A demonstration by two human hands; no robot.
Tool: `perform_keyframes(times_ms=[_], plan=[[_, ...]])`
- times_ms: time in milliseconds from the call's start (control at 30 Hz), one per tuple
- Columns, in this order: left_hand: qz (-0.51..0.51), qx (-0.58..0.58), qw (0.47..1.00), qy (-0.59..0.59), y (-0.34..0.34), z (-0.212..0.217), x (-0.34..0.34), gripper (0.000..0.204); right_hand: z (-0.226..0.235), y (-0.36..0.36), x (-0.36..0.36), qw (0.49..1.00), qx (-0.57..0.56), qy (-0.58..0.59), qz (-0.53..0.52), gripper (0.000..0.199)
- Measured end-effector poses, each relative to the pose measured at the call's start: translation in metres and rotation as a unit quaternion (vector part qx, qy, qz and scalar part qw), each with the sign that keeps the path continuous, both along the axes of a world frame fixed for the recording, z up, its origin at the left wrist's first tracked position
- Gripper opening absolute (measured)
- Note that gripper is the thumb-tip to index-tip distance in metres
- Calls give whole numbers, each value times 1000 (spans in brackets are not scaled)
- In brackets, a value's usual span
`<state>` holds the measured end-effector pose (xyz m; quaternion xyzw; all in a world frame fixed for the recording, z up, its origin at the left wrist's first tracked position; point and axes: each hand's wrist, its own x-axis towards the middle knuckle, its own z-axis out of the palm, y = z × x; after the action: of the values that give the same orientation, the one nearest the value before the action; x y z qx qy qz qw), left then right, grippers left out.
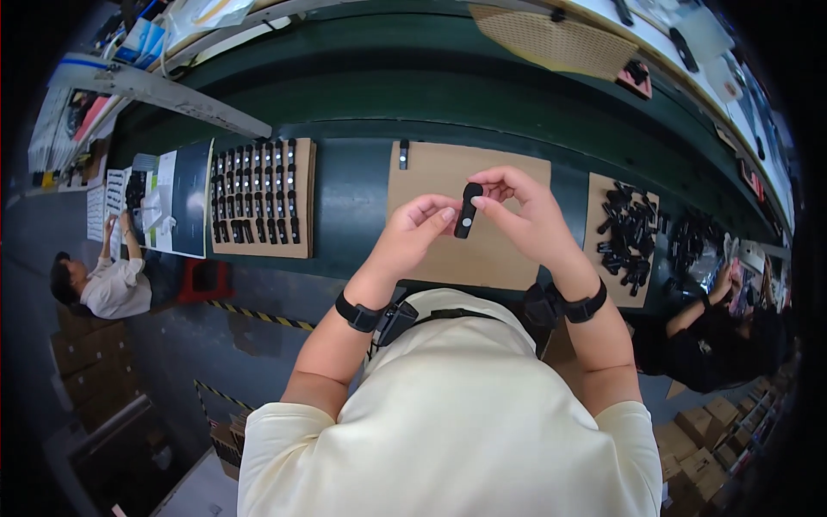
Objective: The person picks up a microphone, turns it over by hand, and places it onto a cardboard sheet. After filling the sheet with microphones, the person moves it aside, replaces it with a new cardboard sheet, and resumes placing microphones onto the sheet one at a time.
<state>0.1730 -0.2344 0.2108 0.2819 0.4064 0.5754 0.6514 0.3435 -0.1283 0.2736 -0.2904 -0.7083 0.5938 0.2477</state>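
Above a brown cardboard sheet (431, 258), I hold a small black stick-shaped device (463, 226) with a rounded upper end and a white round spot low on its front. My left hand (418, 226) pinches its lower left side between thumb and fingers. On its upper right side, the thumb and fingers of my right hand (521, 211) close around the rounded end. A like device (403, 156) lies alone at the sheet's far left corner. What exact kind of device these are, I cannot tell.
Left, several like devices (254, 191) stand in rows on stacked cardboard (304, 233). Right, a loose heap of black pieces (627, 231) lies on another sheet (599, 280). One person (116, 284) works at far left, another (724, 340) at far right. A metal post (172, 90) crosses upper left.
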Motion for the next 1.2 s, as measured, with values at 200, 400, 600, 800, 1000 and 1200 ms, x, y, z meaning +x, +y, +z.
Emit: perform_keyframes(times_ms=[200,400,600,800,1000,1200], plan=[[102,-100,954,262,-33,-74,-21,22,-97,35,-38,986,100,-132,6,22],[122,-154,913,359,-55,-107,-40,21,-158,62,-77,955,181,-235,16,19],[176,-108,892,402,-59,-125,-44,24,-175,75,-82,950,166,-265,2,19],[143,-140,883,425,-59,-136,-50,27,-187,79,-85,944,216,-249,16,21],[88,-144,889,427,-46,-145,-47,33,-192,82,-77,933,250,-257,-15,22],[78,-140,899,408,-43,-157,-50,40,-173,81,-44,936,250,-243,-44,25]])
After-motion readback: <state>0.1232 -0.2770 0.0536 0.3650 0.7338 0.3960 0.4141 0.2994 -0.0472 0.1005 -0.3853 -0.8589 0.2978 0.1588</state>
